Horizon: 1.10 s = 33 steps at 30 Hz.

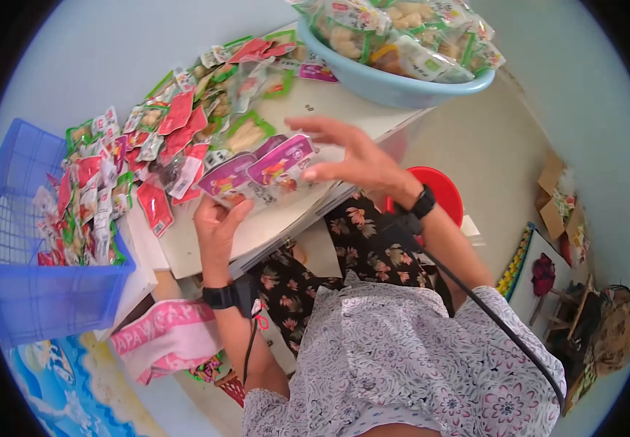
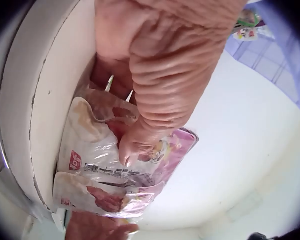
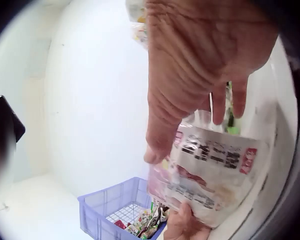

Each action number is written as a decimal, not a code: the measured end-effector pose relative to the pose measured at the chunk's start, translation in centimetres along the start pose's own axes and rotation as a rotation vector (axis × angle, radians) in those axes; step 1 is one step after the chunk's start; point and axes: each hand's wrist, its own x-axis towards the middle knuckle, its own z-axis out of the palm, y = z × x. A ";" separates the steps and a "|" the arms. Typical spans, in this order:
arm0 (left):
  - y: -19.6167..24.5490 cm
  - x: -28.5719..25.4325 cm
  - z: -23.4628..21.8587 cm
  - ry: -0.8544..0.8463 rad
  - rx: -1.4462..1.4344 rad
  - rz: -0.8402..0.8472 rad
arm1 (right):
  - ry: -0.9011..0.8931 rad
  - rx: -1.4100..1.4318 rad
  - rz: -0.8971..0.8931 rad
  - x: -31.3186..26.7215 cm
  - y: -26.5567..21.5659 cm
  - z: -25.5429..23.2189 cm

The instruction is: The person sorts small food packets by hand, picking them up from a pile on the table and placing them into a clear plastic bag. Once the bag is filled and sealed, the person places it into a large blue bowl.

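Observation:
My left hand holds several purple-topped snack packets at their left end, thumb on the near face. The packets are fanned side by side and stand tilted above the white tabletop. In the left wrist view, the clear fronts of the packets show pale and reddish pieces inside. My right hand is at their right end with fingers stretched and spread, its thumb tip right at the packet edge. Beyond the hands lies a heap of small red, green and clear packets.
A blue plastic basket full of small packets stands at the left. A light blue basin heaped with clear bags sits at the far right table corner. Below the table edge are a red bucket and a pink towel.

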 end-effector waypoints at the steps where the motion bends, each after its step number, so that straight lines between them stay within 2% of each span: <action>1: 0.1 0.0 0.0 -0.001 0.005 -0.011 | -0.011 -0.045 -0.082 1.0 -0.7 -0.1; 3: 0.0 0.1 0.0 -0.010 0.001 -0.010 | -0.019 -0.145 -0.237 3.1 -2.8 -0.4; 6: -0.7 0.1 -0.6 -0.040 0.052 0.005 | -0.311 -0.607 -0.243 5.6 -6.2 0.5; 9: -0.8 0.0 -1.0 -0.017 0.157 -0.050 | -0.526 -0.766 -0.171 7.2 -6.9 2.3; 13: -1.1 0.3 -0.7 -0.054 0.129 -0.042 | -0.324 -0.716 -0.379 6.1 -5.3 2.3; 16: 0.1 0.2 0.4 -0.130 0.197 -0.047 | -0.263 -0.758 -0.210 3.4 -6.4 -0.1; 17: 0.9 0.2 1.2 -0.131 0.175 -0.018 | -0.192 -0.730 -0.229 1.9 -6.3 -1.5; 20: 1.4 0.4 1.6 -0.179 0.182 0.060 | -0.138 -0.673 -0.038 -3.5 -7.4 -7.1; 23: 1.4 0.2 2.0 -0.116 0.239 0.052 | 0.042 -0.697 0.311 -9.5 -8.5 -11.7; 27: 1.1 0.2 2.1 -0.011 0.360 0.065 | 0.237 -0.729 0.704 -17.3 -4.5 -17.3; 30: 0.9 -0.2 2.4 0.094 0.494 0.039 | 0.290 -0.948 0.858 -23.7 3.2 -20.8; 33: 0.6 -0.5 2.8 0.153 0.591 0.023 | 0.376 -1.026 0.981 -29.6 11.2 -21.4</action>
